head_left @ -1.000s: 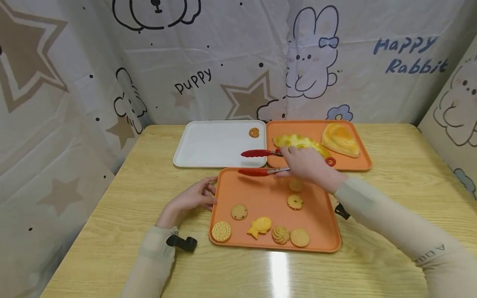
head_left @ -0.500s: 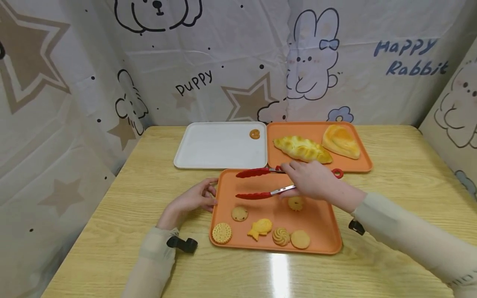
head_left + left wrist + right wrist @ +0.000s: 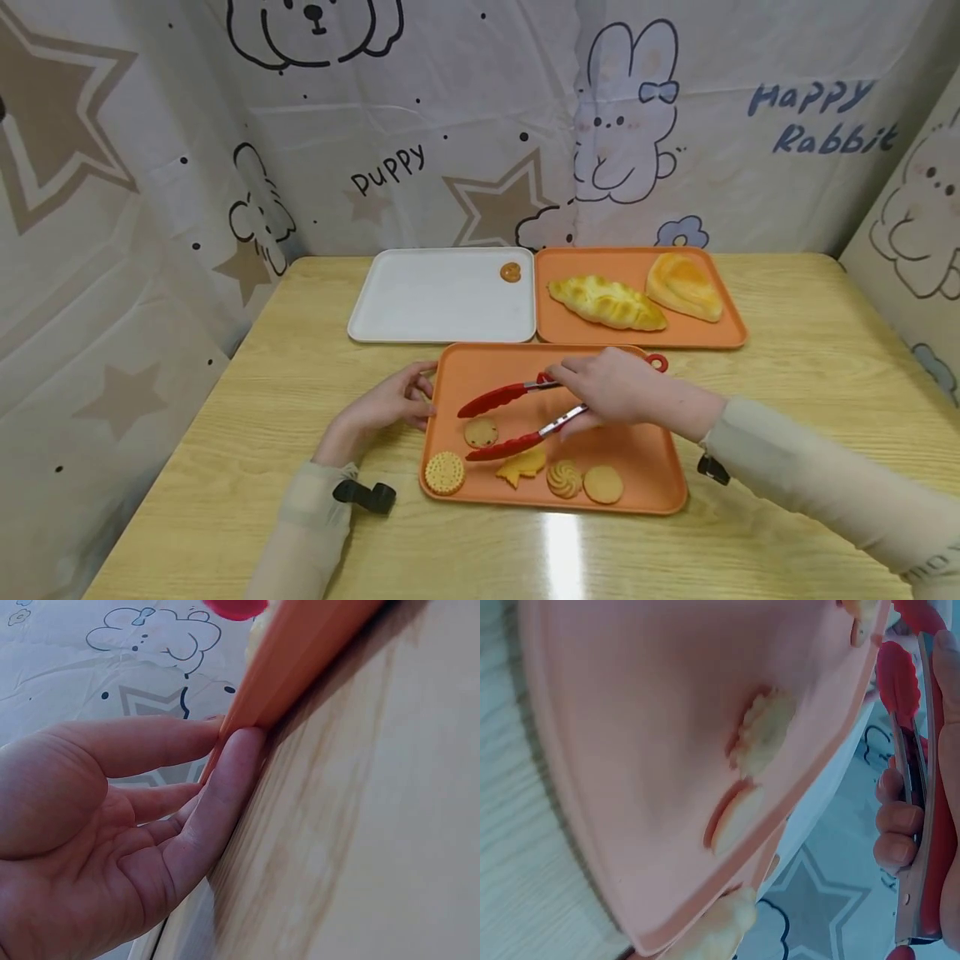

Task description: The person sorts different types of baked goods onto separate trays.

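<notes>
My right hand (image 3: 611, 387) grips red-tipped metal tongs (image 3: 501, 451), held low over the front orange tray (image 3: 637, 471). The tong arms stand apart, one tip on either side of a round spotted cookie (image 3: 480, 432). One arm partly covers a fish-shaped biscuit (image 3: 521, 470). With my left hand (image 3: 386, 400) I pinch the tray's left edge; the left wrist view has the thumb and a finger at the rim (image 3: 255, 682). Along the tray's front lie a dotted round biscuit (image 3: 445, 472), a swirl cookie (image 3: 564, 479) and a plain round biscuit (image 3: 603, 484). A scalloped cookie (image 3: 765, 733) shows in the right wrist view.
Behind, at left, a white tray (image 3: 442, 296) carries a small pretzel (image 3: 511, 272). Beside it another orange tray (image 3: 705, 333) holds a long bread (image 3: 606, 302) and a folded pastry (image 3: 682, 286). A printed cloth (image 3: 420, 108) hangs behind the table (image 3: 292, 292).
My right hand has brought the tongs from over the back of the front tray forward and down to the spotted cookie. The long bread is uncovered. My left hand stays at the tray's edge.
</notes>
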Motion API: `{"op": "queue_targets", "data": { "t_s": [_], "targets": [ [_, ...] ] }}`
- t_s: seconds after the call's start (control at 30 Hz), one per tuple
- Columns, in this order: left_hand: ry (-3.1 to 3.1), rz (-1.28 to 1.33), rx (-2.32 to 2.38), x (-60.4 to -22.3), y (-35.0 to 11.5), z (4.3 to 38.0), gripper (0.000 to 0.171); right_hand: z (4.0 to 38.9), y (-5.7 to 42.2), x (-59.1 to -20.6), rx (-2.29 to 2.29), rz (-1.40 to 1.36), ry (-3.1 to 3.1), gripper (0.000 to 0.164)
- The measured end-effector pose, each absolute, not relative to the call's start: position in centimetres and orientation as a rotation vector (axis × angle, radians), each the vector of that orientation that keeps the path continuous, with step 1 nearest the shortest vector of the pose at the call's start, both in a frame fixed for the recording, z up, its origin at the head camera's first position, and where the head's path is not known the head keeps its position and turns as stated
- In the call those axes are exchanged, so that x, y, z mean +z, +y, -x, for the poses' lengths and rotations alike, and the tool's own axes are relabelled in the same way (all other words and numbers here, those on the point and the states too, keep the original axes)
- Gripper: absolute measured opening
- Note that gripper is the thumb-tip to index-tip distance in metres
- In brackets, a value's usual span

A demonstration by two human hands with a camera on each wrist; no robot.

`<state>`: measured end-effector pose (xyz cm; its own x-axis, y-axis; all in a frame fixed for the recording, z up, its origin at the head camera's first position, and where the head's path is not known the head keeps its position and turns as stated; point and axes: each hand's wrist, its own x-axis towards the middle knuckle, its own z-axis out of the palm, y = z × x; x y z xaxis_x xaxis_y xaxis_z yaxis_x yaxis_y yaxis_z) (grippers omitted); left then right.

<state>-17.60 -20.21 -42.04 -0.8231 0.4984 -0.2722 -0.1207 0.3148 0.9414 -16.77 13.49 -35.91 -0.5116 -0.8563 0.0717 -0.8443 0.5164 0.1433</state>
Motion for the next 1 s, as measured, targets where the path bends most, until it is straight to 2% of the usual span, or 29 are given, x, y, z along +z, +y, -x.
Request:
{"op": "queue_targets", "data": {
  "t_s": [0.33,1.0],
  "targets": [
    [2.050,-0.324,1.555,-41.9,-20.3,17.5,0.075,16.3,11.4,-36.1,-0.134,-1.634,-2.529,0.073],
    [2.034,-0.340,1.567,-42.2,-20.2,17.6,0.074,15.9,10.0,-36.3,-0.258,-1.671,-2.523,0.071]
  ]
}}
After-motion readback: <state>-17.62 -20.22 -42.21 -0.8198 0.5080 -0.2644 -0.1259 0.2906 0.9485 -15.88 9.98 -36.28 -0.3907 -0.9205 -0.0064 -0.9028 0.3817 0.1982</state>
